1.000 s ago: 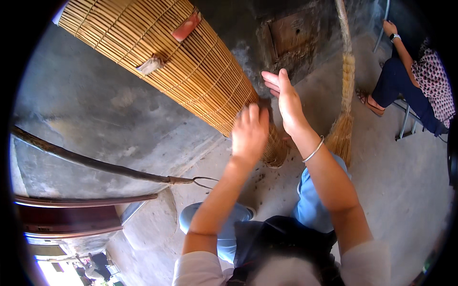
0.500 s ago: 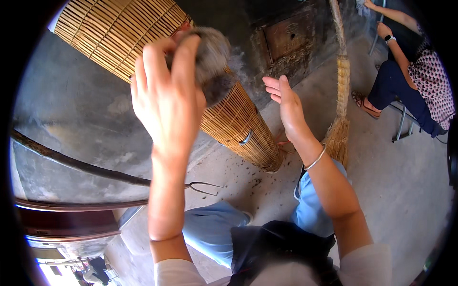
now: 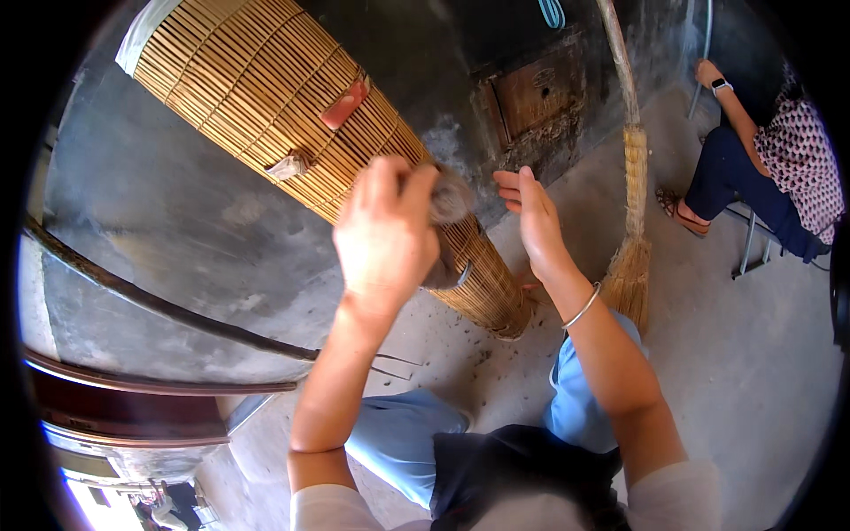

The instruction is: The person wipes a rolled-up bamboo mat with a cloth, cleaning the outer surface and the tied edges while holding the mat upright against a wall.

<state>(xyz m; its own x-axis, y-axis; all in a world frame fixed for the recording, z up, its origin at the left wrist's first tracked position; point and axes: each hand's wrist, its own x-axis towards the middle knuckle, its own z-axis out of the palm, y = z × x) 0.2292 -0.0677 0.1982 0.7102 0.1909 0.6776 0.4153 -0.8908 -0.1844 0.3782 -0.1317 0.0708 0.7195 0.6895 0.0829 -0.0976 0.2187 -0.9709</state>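
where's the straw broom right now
In the head view, the straw broom is right of centre, between the open right hand on its left and the seated person on its right.

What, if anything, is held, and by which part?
The left hand seems to hold a blurred grey object, its held part hidden. Right hand: empty.
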